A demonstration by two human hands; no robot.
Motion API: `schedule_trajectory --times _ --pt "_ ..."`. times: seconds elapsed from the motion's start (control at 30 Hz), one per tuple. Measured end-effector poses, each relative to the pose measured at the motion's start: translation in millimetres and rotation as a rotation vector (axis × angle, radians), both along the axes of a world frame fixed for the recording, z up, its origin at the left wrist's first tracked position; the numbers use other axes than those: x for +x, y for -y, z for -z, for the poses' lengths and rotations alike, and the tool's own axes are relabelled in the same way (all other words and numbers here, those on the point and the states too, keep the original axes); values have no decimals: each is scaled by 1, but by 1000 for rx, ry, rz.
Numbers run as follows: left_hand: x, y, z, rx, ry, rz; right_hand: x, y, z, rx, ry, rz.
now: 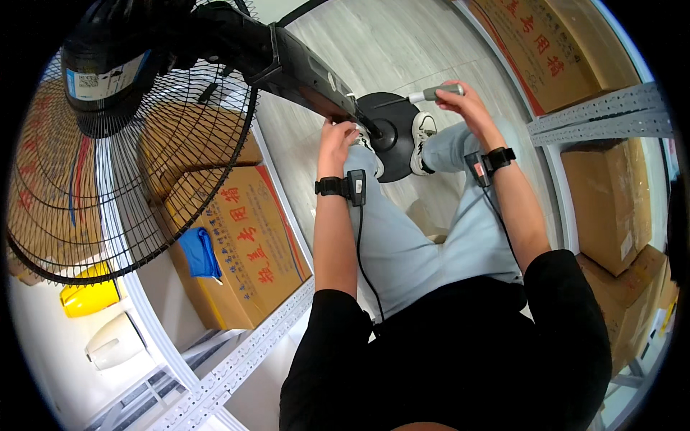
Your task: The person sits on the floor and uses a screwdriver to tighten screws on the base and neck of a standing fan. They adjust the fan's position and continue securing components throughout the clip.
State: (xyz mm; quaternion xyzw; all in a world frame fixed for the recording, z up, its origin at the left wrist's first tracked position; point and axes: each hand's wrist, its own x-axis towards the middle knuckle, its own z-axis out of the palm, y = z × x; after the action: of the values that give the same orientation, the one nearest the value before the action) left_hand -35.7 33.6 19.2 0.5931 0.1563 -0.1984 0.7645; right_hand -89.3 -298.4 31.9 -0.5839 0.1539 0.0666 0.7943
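Observation:
A black standing fan leans across the upper left, with its wire cage (133,208), its dark control box (305,72) and its round base (394,133) on the floor. My left hand (336,144) is closed at the lower end of the control box, fingers curled against the fan; the fingertips are partly hidden. A screwdriver (437,93) with a grey-green handle is in my right hand (463,104), gripped near the handle's end. Its shaft points left, over the fan base and towards the pole.
My shoes (422,140) stand on either side of the pole. To the left, a metal shelf (248,352) holds cardboard boxes (244,244) and a blue pouch (200,253). More boxes (604,201) fill a shelf on the right. Yellow (90,291) and white (115,343) objects show at lower left.

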Motion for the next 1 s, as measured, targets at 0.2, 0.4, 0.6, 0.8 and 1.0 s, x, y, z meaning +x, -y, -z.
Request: schedule_trajectory --times 0.2,0.4,0.6,0.8,1.0 --pt "-3 5 -7 -295 -115 -3 -12 -28 7 64 -25 7" --pt "0 4 1 -420 -180 -78 -12 -36 14 96 24 -25" --pt "1 4 7 -445 -123 -57 -12 -40 21 116 -38 -61" --pt "3 4 9 -442 -133 -60 -4 -31 22 96 -58 -164" --pt "1 4 6 -444 -157 -76 2 -21 21 -16 72 -310"
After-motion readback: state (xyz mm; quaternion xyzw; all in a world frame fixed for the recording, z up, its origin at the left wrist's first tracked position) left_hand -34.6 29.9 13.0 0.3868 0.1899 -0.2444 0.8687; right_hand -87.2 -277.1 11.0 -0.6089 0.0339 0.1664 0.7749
